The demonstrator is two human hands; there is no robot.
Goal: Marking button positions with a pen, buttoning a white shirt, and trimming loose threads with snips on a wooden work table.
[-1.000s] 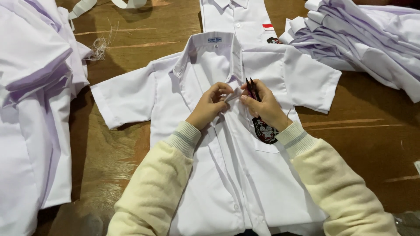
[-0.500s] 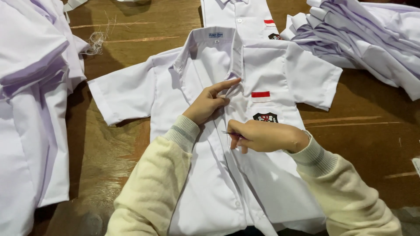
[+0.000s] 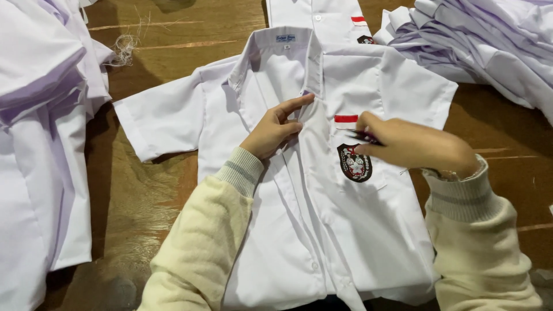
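On the wooden tabletop (image 3: 155, 190), centre of view, a white short-sleeved shirt (image 3: 288, 242) lies flat on its back, collar away from the person, sleeves spread to either side. Left hand (image 3: 275, 128) rests on the button placket just below the collar — index finger stretched out along the front edge, other fingers curled and pressing the cloth down; it pins rather than grips. Right hand (image 3: 412, 144) hovers over the chest pocket, fingers closed around a small dark tool (image 3: 364, 136), only its tip showing past the fingertips; what kind of tool, cannot tell. Just below that tip sits a shield-shaped embroidered badge (image 3: 354, 163), and above it a small red-and-white patch (image 3: 345, 118). Both forearms in cream knit sleeves, and the right one covers part of the shirt's right side.

Surroundings — a heap of white shirts (image 3: 40, 144) hangs along the left edge, overlapping the tabletop. Another pile of folded white garments (image 3: 478, 46) occupies the upper right, touching the spread shirt's sleeve. A second shirt (image 3: 322, 14) lies beyond the collar, partly out of frame. A tangle of loose thread (image 3: 124, 49) sits on bare wood at upper left.
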